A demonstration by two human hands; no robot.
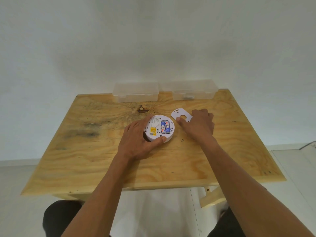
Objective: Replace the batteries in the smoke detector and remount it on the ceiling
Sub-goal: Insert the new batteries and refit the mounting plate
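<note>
Smoke detector [159, 128]: positioned back-side up near the centre of the wooden table [102, 159]. Battery compartment is exposed; two batteries [165, 127] with blue-and-white labels lie side by side inside it, parallel to each other. A yellow label [152, 131] sits to the left of the batteries on the same face.

Left hand [138, 141]: grasping the detector housing. The thumb presses against the near rim; the fingers wrap around the left and far edge. The housing rests on the table surface.

Right hand [199, 126]: laid palm-down on the white mounting plate [179, 114], which lies flat on the table just to the right of the detector and apart from it. The thumb tip touches the plate near its round cut-out. Whether the fingers are gripping the plate or only resting on it cannot be determined.

Two clear plastic boxes [136, 93], lids closed, stand side by side along the far table edge, against the white wall [153, 40].
</note>
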